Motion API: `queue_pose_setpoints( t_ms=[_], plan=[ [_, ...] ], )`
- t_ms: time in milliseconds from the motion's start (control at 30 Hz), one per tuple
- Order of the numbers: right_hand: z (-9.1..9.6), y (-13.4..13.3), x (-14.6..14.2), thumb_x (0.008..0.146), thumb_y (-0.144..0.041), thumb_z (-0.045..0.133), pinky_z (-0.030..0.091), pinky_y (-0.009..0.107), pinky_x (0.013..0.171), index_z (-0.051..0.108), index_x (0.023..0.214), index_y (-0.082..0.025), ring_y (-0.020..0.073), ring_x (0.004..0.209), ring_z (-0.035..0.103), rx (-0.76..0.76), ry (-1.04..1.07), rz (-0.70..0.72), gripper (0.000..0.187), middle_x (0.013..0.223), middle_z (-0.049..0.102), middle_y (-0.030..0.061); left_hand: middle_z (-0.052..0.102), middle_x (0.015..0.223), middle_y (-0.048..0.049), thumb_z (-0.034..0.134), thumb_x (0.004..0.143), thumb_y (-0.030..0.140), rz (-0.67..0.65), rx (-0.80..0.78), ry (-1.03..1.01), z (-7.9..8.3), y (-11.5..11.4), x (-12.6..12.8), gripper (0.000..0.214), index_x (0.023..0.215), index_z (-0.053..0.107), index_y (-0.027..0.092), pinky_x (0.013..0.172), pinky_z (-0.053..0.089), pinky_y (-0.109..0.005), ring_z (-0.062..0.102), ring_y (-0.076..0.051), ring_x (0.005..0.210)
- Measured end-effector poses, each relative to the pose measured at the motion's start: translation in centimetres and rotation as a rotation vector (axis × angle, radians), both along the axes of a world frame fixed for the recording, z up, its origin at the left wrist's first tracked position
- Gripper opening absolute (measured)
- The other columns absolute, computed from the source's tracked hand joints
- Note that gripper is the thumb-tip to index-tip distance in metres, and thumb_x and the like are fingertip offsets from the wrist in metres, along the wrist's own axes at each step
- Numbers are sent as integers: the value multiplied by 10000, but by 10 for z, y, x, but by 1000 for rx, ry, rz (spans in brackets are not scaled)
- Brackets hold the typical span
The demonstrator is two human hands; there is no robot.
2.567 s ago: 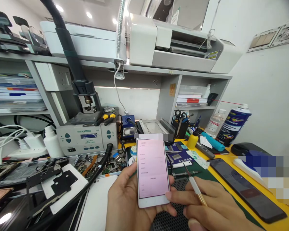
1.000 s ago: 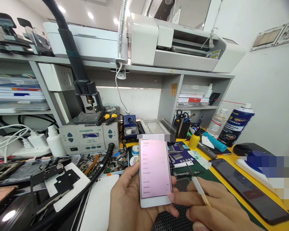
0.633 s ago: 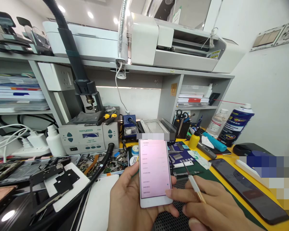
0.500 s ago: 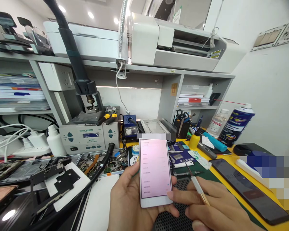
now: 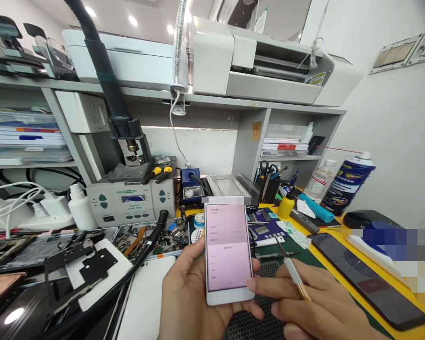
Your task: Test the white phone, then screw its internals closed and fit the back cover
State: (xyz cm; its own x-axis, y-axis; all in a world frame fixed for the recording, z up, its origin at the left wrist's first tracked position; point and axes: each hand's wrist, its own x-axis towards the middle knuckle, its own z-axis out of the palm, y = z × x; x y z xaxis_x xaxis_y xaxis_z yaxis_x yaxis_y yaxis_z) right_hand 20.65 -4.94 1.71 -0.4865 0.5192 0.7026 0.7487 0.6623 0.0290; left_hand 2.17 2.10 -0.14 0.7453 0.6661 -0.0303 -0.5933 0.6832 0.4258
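The phone (image 5: 228, 255) is gripped in the left hand (image 5: 187, 288), screen lit, above the black mesh (image 5: 246, 326); a tool (image 5: 294, 277) is clasped in the right hand (image 5: 315, 302), with a fingertip set at the phone's lower right corner. A screen menu is apparently being worked; for any further tap, a steady phone and a tool held clear of the glass would be needed.

The phone (image 5: 230, 297) is white around a pinkish screen (image 5: 228, 255). To its right, the tool's handle (image 5: 293, 271) is white and gold, the bottle (image 5: 286, 207) yellow, the mat (image 5: 312, 256) dark green. Left of the phone, the panel (image 5: 145, 295) is plain white; below the phone, the pad (image 5: 248, 326) is black with a pattern of holes.
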Motion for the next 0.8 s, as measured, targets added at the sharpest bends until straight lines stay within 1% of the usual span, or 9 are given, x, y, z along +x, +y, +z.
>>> queue_pose_setpoints(
  t_ms=[100, 200, 300, 367, 433, 467, 533, 633, 800],
  plan=[
    [2, 3, -2, 958, -163, 527, 608, 307, 630, 612, 876, -245, 176, 765, 763, -2, -9, 15, 144, 992, 819, -13, 737, 971, -218, 355, 990, 481, 0, 4, 5, 0, 0, 0, 584, 1094, 733, 48, 751, 526, -426, 676, -295, 842],
    [-3, 7, -6, 927, -134, 546, 606, 306, 633, 626, 890, -233, 186, 773, 765, 21, 12, 22, 132, 995, 819, 14, 742, 898, -192, 409, 974, 473, 11, -3, -36, -4, 0, 1, 540, 1081, 741, 60, 759, 528, -425, 676, -285, 824],
    [-14, 8, -11, 926, -117, 531, 594, 345, 644, 623, 907, -237, 216, 799, 760, 40, 104, -36, 152, 1016, 814, 31, 739, 850, -178, 431, 968, 464, 1, -22, -54, -7, -1, 0, 515, 1071, 745, 69, 762, 528, -430, 677, -282, 807],
    [-18, 7, -13, 958, -129, 474, 586, 383, 676, 607, 893, -244, 231, 798, 755, 78, 218, -105, 187, 1004, 814, 34, 737, 846, -179, 426, 971, 462, 1, -22, -55, -7, 0, 0, 518, 1059, 748, 66, 761, 527, -431, 678, -285, 811],
    [-15, 5, -11, 957, -136, 487, 593, 363, 665, 616, 903, -244, 217, 771, 755, 65, 177, -83, 176, 1006, 814, 30, 738, 868, -186, 414, 974, 462, 7, -7, -52, -6, 0, 0, 525, 1059, 745, 63, 756, 527, -428, 677, -292, 829],
    [-12, 4, -9, 942, -149, 526, 600, 335, 658, 621, 896, -242, 207, 788, 758, 34, 89, -20, 140, 1008, 815, 27, 738, 895, -193, 403, 977, 464, 7, 2, -43, -5, 0, 0, 534, 1072, 739, 59, 754, 526, -429, 676, -299, 846],
    [-4, 4, -5, 927, -140, 555, 609, 293, 653, 630, 878, -237, 188, 790, 761, 18, 39, 22, 132, 987, 820, 17, 735, 953, -208, 376, 982, 472, 2, 19, -20, -4, 0, 1, 557, 1102, 723, 54, 747, 523, -436, 673, -315, 873],
    [3, 4, -3, 946, -201, 559, 620, 281, 646, 653, 841, -242, 183, 743, 758, 14, 22, 3, 147, 954, 822, 26, 731, 998, -219, 348, 986, 487, 4, 26, 6, -1, -1, 1, 581, 1108, 711, 50, 738, 516, -452, 671, -330, 870],
    [-1, 4, -10, 920, -409, 613, 640, 327, 662, 692, 812, -241, 227, 749, 752, 119, 19, -89, 215, 1008, 804, 101, 731, 996, -229, 303, 1005, 467, 4, 23, 37, 3, -2, -1, 601, 1085, 721, 43, 738, 509, -439, 672, -327, 890]
  ],
)
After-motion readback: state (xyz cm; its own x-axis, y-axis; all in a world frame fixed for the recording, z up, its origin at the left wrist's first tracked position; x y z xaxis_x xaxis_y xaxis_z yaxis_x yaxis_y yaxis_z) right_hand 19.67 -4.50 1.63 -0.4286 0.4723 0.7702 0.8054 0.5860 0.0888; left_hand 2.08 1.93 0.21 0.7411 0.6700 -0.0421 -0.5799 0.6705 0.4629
